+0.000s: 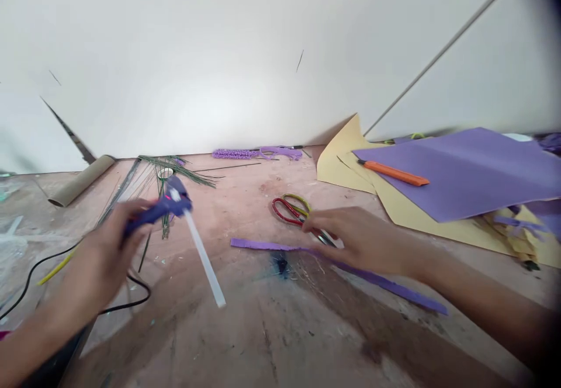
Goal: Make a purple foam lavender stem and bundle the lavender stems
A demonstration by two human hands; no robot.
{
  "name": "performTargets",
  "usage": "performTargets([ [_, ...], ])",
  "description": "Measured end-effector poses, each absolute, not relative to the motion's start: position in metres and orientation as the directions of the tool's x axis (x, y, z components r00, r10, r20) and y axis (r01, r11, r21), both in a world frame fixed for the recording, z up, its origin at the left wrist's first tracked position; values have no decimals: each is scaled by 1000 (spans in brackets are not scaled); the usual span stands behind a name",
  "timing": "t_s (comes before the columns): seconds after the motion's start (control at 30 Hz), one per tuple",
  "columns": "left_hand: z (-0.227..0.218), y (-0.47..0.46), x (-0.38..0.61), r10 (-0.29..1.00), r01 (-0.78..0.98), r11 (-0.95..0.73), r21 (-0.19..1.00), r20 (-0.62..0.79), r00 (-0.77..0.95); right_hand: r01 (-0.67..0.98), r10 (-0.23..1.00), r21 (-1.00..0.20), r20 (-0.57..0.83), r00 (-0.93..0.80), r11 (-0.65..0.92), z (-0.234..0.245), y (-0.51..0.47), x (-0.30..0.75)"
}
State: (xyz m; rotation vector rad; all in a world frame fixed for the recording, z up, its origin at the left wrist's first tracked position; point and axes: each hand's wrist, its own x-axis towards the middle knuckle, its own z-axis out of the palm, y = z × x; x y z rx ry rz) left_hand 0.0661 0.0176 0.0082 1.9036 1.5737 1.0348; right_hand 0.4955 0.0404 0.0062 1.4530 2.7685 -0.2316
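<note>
My left hand is wrapped round the handle of a dark blue glue gun. A long whitish glue stick sticks out of the gun and slants down over the table. My right hand hovers low over the table, thumb and fingers apart. Between them show the blades of scissors with red and yellow handles; whether the fingers touch the blades I cannot tell. A narrow purple paper strip runs beneath this hand, its middle hidden.
Green wires and a cardboard tube lie at the back left. A purple braided piece is by the wall. An orange cutter rests on purple sheets and cream paper. A black cable trails at left.
</note>
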Motion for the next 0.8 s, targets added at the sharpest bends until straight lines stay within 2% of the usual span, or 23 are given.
performTargets([
  [0.07,-16,22,95,964,756,-262,600,192,181,845,851,-110,0,-526,523,18,65,494],
  [0.13,-37,23,114,972,837,-228,498,76,220,859,860,-55,49,-507,510,22,99,484],
  [0.23,-61,25,119,956,873,-294,390,106,275,841,840,-4,56,-539,540,17,159,459],
  [0.5,-76,52,74,921,871,-360,335,278,274,827,829,77,0,-559,557,-24,256,396],
  [0.63,-64,68,43,840,828,-445,341,478,255,850,851,54,-20,-524,525,-39,263,392],
  [0.8,-55,72,21,820,805,-474,358,513,254,880,880,8,-4,-474,474,-39,256,391],
])
